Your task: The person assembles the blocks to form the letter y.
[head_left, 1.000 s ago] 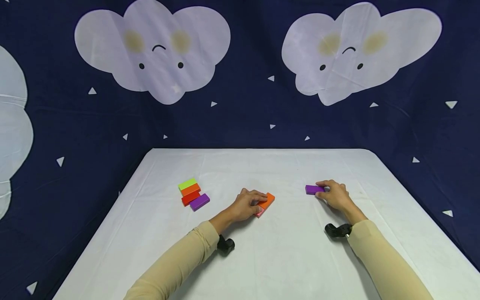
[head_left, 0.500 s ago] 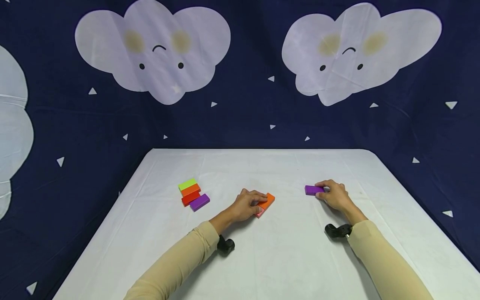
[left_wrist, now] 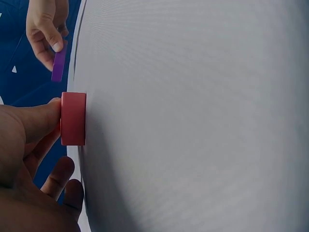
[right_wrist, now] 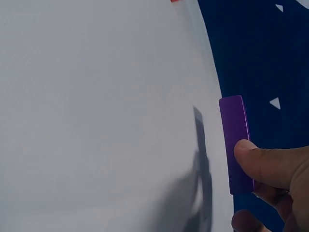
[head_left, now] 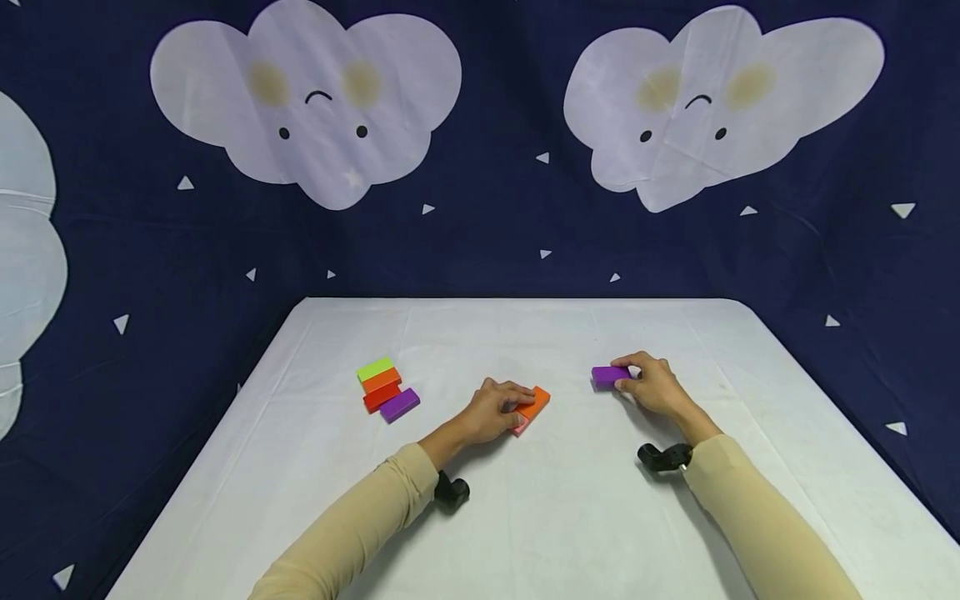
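My left hand [head_left: 489,410] holds a pink block [head_left: 519,428] and an orange block [head_left: 538,402], which lie end to end on the table. The thumb is at the pink one and a finger reaches over the orange one. In the left wrist view the end of the pink block [left_wrist: 73,119] shows beyond the thumb. Off to the right, my right hand [head_left: 652,385] pinches a purple block [head_left: 607,377] between thumb and fingers. This purple block [right_wrist: 235,142] is held above the table, its shadow lying apart from it.
On the left of the white table [head_left: 525,517] lie a lime green block [head_left: 375,368], another orange block [head_left: 382,380], a red block [head_left: 382,397] and a second purple block [head_left: 400,405], side by side. A dark blue cloth [head_left: 495,242] with clouds hangs behind the table.
My right hand has moved a little left with the purple block, towards the middle. The left hand and its blocks have stayed in place.
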Available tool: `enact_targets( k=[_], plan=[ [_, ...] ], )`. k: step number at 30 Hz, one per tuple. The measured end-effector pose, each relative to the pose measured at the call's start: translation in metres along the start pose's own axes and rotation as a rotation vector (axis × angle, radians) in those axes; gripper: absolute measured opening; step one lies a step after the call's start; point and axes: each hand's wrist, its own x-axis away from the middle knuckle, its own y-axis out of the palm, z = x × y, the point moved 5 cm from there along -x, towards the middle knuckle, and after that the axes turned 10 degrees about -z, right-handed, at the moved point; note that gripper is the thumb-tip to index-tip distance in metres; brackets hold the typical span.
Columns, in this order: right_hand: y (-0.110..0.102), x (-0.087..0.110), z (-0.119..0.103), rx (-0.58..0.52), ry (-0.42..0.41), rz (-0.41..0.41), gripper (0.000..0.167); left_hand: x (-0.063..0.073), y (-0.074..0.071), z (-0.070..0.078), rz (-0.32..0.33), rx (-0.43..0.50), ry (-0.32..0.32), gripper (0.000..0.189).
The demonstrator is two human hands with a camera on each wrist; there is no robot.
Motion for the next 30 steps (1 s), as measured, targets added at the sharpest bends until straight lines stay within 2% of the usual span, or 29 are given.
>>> enact_targets(
  k=[11,18,30],
  plan=[
    [0.017,-0.011,-0.018,0.006,-0.097,-0.010,0.032,0.001,0.002,0.001,-0.009,-0.003,-0.013,0.032],
    [0.024,-0.014,-0.028,-0.011,-0.113,-0.032,0.033,-0.001,0.001,-0.001,-0.016,-0.012,-0.028,0.033],
    [0.033,-0.018,-0.039,0.020,-0.139,-0.070,0.032,0.000,0.000,0.001,-0.003,0.001,0.009,0.032]
  ],
)
